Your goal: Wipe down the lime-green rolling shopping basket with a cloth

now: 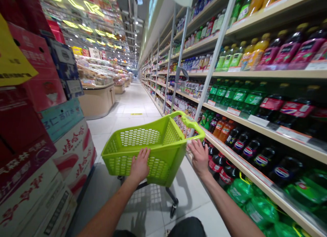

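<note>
I have the shopping cart point(168, 162) at the centre of my view, standing on pale floor tiles point(127, 100). Its basket is bright lime green, glossy and moulded, with sides pierced by rows of small rounded holes and a smooth, thick rim running round the top. The basket tapers toward the left of the frame and rises to the right, where the rim bends up into a looped handle point(198, 128). A perforated panel point(172, 132) crosses the inside near that end. Underneath I make out dark legs, one ending in a caster point(174, 209) at the lower centre, and a holed shadow falls on the tiles.

My left hand point(140, 163) lies open on the basket's near side, fingers spread toward the rim. My right hand point(198, 154) is also open, fingers extended just below the handle at the basket's right corner; I can't tell whether they press on it.

Drink shelves point(230, 74) fill the right of the frame; stacked cartons point(71, 141) stand along the left.
</note>
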Demonstrator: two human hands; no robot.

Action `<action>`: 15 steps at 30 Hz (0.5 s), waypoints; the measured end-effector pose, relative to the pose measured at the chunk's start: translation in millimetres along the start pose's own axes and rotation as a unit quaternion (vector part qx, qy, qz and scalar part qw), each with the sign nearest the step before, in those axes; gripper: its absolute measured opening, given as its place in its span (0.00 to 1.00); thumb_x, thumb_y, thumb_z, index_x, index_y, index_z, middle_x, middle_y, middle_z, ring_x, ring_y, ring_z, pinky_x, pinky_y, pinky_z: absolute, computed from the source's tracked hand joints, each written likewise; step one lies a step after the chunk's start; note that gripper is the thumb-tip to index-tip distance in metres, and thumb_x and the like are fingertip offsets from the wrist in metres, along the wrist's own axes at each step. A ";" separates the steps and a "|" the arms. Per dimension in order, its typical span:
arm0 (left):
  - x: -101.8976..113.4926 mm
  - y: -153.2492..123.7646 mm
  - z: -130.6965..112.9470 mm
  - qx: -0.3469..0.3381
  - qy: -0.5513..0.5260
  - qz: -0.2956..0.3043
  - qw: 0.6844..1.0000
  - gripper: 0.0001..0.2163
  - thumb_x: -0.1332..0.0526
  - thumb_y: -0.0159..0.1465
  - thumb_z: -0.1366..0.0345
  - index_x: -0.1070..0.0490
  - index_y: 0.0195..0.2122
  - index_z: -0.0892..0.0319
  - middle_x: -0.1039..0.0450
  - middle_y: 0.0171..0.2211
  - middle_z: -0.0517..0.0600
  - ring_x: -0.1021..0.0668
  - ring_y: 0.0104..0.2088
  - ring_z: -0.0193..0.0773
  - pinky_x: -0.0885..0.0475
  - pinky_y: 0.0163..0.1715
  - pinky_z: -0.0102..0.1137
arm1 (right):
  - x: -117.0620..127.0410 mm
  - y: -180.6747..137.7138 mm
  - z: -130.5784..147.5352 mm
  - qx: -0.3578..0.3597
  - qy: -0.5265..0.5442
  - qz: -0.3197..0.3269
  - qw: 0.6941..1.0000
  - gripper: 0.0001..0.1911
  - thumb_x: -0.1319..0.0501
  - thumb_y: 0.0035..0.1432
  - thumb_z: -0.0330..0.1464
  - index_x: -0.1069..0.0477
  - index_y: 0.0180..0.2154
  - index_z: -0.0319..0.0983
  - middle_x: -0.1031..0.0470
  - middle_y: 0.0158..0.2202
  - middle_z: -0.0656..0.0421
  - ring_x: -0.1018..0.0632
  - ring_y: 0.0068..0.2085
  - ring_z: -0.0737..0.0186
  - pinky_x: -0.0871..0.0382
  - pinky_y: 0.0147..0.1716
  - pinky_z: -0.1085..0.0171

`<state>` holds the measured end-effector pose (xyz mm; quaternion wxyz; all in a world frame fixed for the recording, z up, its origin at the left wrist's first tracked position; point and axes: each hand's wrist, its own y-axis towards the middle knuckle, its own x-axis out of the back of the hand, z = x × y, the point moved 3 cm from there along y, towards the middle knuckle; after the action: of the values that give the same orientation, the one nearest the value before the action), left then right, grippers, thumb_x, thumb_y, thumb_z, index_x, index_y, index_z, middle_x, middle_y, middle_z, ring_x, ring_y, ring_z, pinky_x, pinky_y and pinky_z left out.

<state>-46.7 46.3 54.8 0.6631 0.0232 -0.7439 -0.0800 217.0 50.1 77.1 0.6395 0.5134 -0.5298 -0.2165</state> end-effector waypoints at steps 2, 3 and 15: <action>-1.1 -0.2 0.0 -0.001 -0.003 0.000 1.000 0.35 0.50 0.49 0.74 0.55 0.60 0.60 0.57 0.63 0.49 0.51 0.62 0.42 0.46 0.55 0.47 | -6.8 2.2 6.7 0.013 0.000 0.006 1.000 0.22 0.53 0.56 0.20 0.34 0.48 0.42 0.31 0.51 0.55 0.42 0.59 0.59 0.52 0.55 0.48; -1.6 -0.2 0.1 -0.003 -0.004 -0.002 1.000 0.35 0.50 0.49 0.74 0.55 0.60 0.60 0.57 0.63 0.50 0.51 0.62 0.42 0.46 0.55 0.47 | -12.1 -5.4 14.3 0.033 0.006 0.019 0.999 0.21 0.53 0.56 0.21 0.33 0.47 0.42 0.31 0.50 0.56 0.42 0.59 0.59 0.51 0.55 0.49; -2.3 -0.7 -1.6 -0.001 0.000 -0.008 1.000 0.35 0.50 0.48 0.75 0.55 0.61 0.60 0.58 0.63 0.49 0.51 0.62 0.41 0.45 0.55 0.45 | 10.2 19.0 -40.5 -0.111 -0.035 -0.042 0.992 0.24 0.52 0.52 0.21 0.35 0.50 0.41 0.38 0.55 0.52 0.44 0.60 0.56 0.49 0.54 0.46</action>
<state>-44.9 45.8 52.6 0.6623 0.0281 -0.7437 -0.0863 251.9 66.2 102.2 0.6635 0.4534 -0.5025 -0.3189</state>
